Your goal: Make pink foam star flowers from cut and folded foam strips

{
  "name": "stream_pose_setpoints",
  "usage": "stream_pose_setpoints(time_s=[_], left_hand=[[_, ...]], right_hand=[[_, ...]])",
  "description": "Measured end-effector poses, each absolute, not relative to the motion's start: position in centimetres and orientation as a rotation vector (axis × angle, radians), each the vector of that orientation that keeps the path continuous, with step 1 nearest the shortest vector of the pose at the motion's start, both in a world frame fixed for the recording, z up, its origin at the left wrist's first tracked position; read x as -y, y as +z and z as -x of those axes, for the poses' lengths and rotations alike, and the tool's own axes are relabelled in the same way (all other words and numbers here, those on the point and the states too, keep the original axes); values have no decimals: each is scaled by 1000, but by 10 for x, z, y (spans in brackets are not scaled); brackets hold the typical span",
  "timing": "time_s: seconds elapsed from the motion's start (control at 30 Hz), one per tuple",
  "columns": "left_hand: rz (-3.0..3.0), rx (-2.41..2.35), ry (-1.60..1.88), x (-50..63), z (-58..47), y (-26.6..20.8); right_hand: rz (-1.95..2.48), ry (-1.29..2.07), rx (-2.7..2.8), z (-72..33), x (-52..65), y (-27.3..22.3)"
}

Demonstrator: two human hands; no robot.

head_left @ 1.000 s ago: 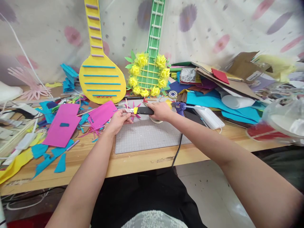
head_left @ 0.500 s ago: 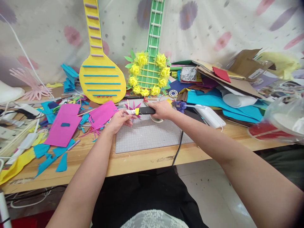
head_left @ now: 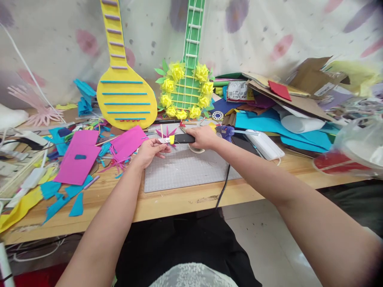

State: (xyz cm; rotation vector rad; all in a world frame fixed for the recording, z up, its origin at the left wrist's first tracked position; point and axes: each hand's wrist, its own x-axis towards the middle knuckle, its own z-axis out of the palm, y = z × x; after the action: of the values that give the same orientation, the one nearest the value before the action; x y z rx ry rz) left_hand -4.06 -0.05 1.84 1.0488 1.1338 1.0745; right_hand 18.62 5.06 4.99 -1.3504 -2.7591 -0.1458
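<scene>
My right hand (head_left: 205, 137) is closed over one end of a long black piece (head_left: 184, 138) that looks like a tool handle. A small yellow part (head_left: 171, 139) sits at its left end. Left of that, my left hand (head_left: 152, 151) pinches a small whitish piece (head_left: 163, 140) touching the yellow part; exactly what it is I cannot make out. Behind the fingers lies a magenta star-shaped cutout (head_left: 170, 131), with a thin pale stick (head_left: 162, 129) upright beside it. Both hands are above the far part of a grey cutting mat (head_left: 179, 171).
A yellow paper guitar shape (head_left: 127, 95) and a green one (head_left: 188, 89) ringed with yellow flowers lean on the curtain. Magenta sheets (head_left: 76, 159) and blue scraps lie left. A purple glue gun (head_left: 226, 132), white box (head_left: 265, 145), stacked papers (head_left: 299, 137) and clear tub (head_left: 350, 151) stand right.
The view has shifted slightly. Both hands keep nearly the same place and grip, with the black piece still level between them.
</scene>
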Motion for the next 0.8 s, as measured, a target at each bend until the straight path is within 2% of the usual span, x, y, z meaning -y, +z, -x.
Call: stream_pose_setpoints(time_s=[0.33, 0.5, 0.67, 0.8], left_hand=[[-1029, -1108, 1031, 0, 48, 20], [-993, -1081, 1021, 0, 48, 21], [-989, -1097, 1070, -2, 52, 22], [-985, -1077, 1098, -1, 53, 22]], right_hand=[[1375, -110, 2704, -184, -57, 46], [1565, -175, 2477, -189, -72, 57], [1519, -179, 2459, -178, -68, 65], [1373, -153, 2646, -171, -56, 62]])
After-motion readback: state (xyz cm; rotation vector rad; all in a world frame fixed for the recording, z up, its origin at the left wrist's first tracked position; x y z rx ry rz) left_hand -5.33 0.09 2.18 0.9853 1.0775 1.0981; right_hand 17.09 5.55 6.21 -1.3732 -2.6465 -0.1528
